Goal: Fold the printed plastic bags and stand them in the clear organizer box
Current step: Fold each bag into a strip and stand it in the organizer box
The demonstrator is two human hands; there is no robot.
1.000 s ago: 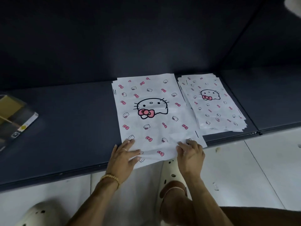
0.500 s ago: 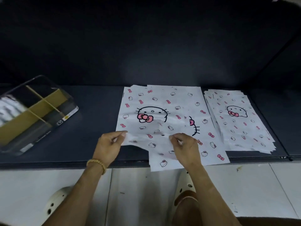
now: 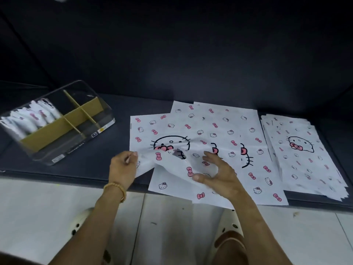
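While the left hand (image 3: 122, 170) pinches the lower left corner of the top bag (image 3: 152, 134) at mid-frame, lifting and creasing it, the right hand (image 3: 215, 173) hovers over the sheet with fingers spread and loose, grasping nothing. That bag lies on the dark ledge (image 3: 57, 169), skewed over more bags (image 3: 225, 131) fanned out beneath it; their lower edges overhang the ledge above the tiled floor (image 3: 38, 207). At the right of the frame sits a separate stack (image 3: 303, 155) of the same printed bags, just beside the fanned ones. At the left, well apart from the hands, stands the clear box (image 3: 57, 123), tilted in the picture, with a tan cardboard divider (image 3: 63, 119) splitting it into compartments. Folded bags (image 3: 32, 119) stand in its far left compartment, blurred, so their count cannot be told. A beaded bracelet (image 3: 116, 190) circles the left wrist. Pale perforated shoes (image 3: 80, 224) show at the bottom, partly covered by the forearms. The raised corner and the right hand hide the middle of the cat-face print, and the box label is too smeared to read. The upper half of the frame is dark wall with no detail.
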